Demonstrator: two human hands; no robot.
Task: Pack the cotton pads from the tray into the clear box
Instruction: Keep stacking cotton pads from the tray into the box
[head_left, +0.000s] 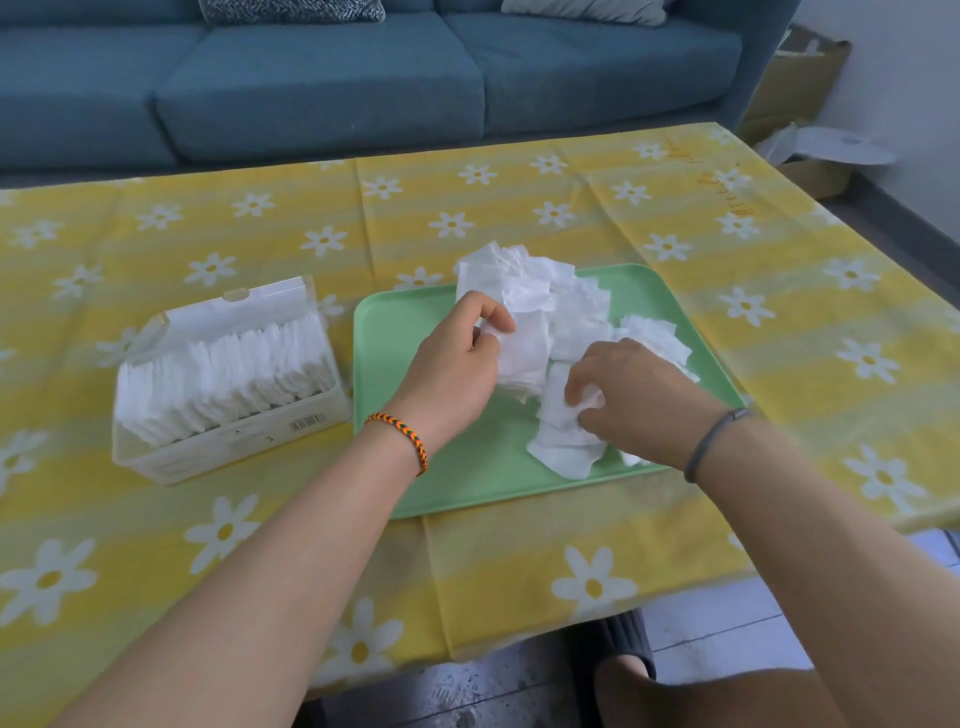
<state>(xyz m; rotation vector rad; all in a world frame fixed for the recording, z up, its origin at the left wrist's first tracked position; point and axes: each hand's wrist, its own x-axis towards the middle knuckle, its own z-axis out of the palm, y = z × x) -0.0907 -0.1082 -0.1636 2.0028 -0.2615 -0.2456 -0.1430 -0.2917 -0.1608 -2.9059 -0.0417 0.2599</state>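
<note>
A heap of white square cotton pads lies on the green tray in the middle of the table. My left hand is over the tray's left half and pinches pads at the heap's left edge between thumb and fingers. My right hand lies on the near part of the heap, its fingers curled round a few pads. The clear box stands left of the tray with its lid up. Upright white pads fill it almost from end to end.
The table wears a yellow cloth with white daisies. A blue sofa stands behind it. Cardboard boxes sit on the floor at the far right. My foot in a dark slipper shows below the table's near edge.
</note>
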